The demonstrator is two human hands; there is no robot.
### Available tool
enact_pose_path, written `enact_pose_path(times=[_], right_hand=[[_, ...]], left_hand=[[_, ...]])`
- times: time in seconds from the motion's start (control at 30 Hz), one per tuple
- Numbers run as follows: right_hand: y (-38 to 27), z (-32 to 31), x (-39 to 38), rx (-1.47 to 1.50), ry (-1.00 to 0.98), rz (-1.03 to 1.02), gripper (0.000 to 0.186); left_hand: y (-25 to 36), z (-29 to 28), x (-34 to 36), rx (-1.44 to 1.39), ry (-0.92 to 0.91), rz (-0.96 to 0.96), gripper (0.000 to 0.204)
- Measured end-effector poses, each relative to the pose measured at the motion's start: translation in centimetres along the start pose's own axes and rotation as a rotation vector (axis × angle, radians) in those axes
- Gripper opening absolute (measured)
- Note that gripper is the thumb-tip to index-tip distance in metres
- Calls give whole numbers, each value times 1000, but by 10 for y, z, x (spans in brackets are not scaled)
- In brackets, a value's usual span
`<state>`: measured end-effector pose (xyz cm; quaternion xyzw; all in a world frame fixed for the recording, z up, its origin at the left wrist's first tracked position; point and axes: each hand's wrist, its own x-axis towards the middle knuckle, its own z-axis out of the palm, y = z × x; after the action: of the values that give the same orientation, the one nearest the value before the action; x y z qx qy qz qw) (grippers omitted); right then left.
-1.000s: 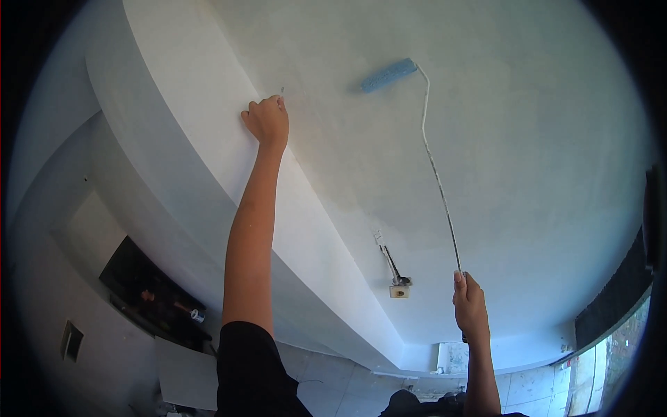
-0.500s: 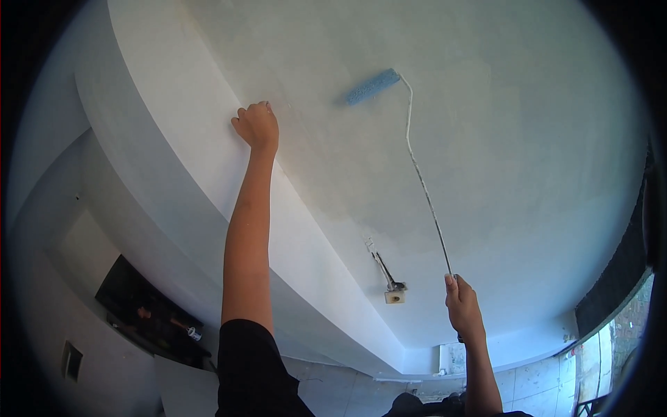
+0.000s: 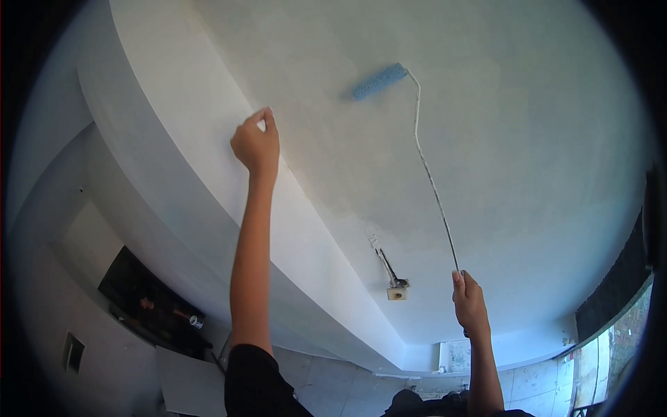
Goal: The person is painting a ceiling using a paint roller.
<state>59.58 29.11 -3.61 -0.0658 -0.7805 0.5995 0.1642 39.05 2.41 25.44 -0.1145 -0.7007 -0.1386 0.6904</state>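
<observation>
My left hand [image 3: 257,139] is raised near a white ledge-like band [image 3: 313,247], fingertips pinched together; whether they hold anything is too small to tell. My right hand [image 3: 471,306] grips the long, thin, bent rod [image 3: 435,194] of a paint roller. Its fuzzy blue sleeve [image 3: 379,81] is on or very close to a broad, pale, patchy plastered surface [image 3: 528,139], right of and above my left hand.
A glossy black screen-like panel [image 3: 139,292] hangs at lower left, near a small dark recess [image 3: 73,353]. An unfinished electrical box [image 3: 397,294] has a dark channel above it. Tiles [image 3: 326,386] show along the bottom. A dark-framed bright opening [image 3: 604,292] is at right.
My left hand has moved down from where it was, its fingers now forming a loop. The roller first shifted left and down, then slightly back up and right.
</observation>
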Motion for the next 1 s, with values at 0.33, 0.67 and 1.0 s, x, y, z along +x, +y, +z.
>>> enact_pose_path(times=[0.33, 0.67, 1.0], right_hand=[[11, -4, 15, 42, -62, -53, 47], [38, 87, 28, 136, -128, -293, 45], [17, 150, 9, 489, -137, -34, 46]], left_hand=[[9, -193, -536, -33, -1141, -1100, 35], [-53, -446, -752, 819, -925, -1116, 22], [2, -542, -905, 1122, -1079, -499, 53]])
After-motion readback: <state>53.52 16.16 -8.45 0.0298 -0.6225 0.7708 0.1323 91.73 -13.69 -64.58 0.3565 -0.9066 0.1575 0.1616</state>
